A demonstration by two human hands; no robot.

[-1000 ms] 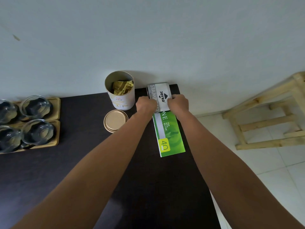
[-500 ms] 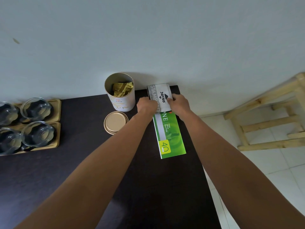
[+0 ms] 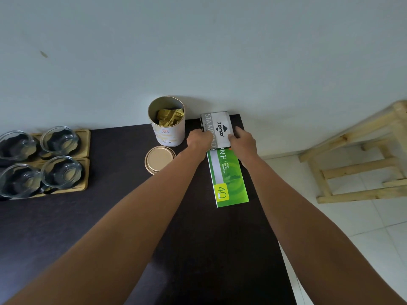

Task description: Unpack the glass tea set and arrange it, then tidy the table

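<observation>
Both hands met at upper centre of the frame on a grey stamp-pad box (image 3: 217, 128) marked JOYKO, at the far edge of the dark table (image 3: 114, 216) against the wall. Left hand (image 3: 199, 139) gripped the box's left side; right hand (image 3: 243, 142) gripped its right side, fingers curled round the edges. Box overlapped the far end of a green booklet (image 3: 229, 179) lying flat. Just left stood an open tea tin (image 3: 167, 122) with gold foil inside, its lid (image 3: 160, 159) flat on the table in front. At far left, four glass cups (image 3: 59, 138) sat on wooden trays (image 3: 84, 172). Wooden stool (image 3: 356, 159) at right, on the tiled floor.
</observation>
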